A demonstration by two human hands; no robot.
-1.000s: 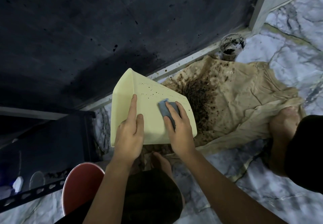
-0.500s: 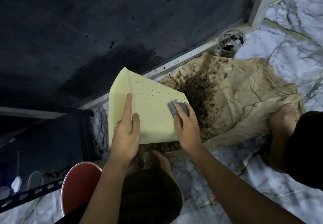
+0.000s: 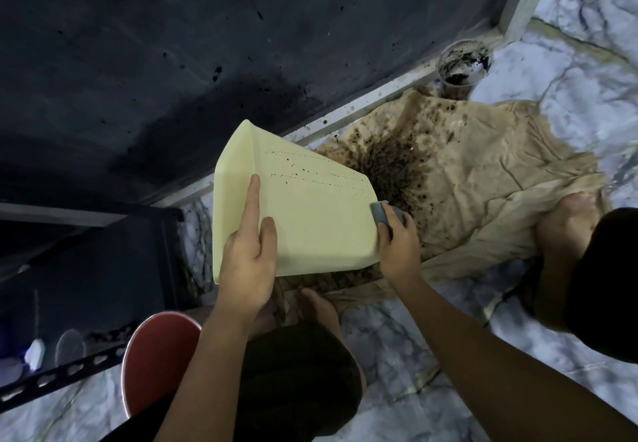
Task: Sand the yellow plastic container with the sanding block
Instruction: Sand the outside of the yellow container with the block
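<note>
Your left hand [image 3: 247,262] holds the yellow plastic container [image 3: 310,220] tilted above the floor, index finger extended along its flat side and thumb on that same face; the remaining fingers are hidden behind the near edge. Your right hand [image 3: 397,248] grips the grey sanding block [image 3: 381,213] against the container's right edge; most of the block is covered by the fingers. The container's opening cannot be seen. Below lies a stained tan cloth [image 3: 483,179] on the marble floor [image 3: 569,86]. A soiled cup [image 3: 461,68] stands beside the dark wall [image 3: 172,44]. A red stool [image 3: 155,358] is partly cut off.
</note>
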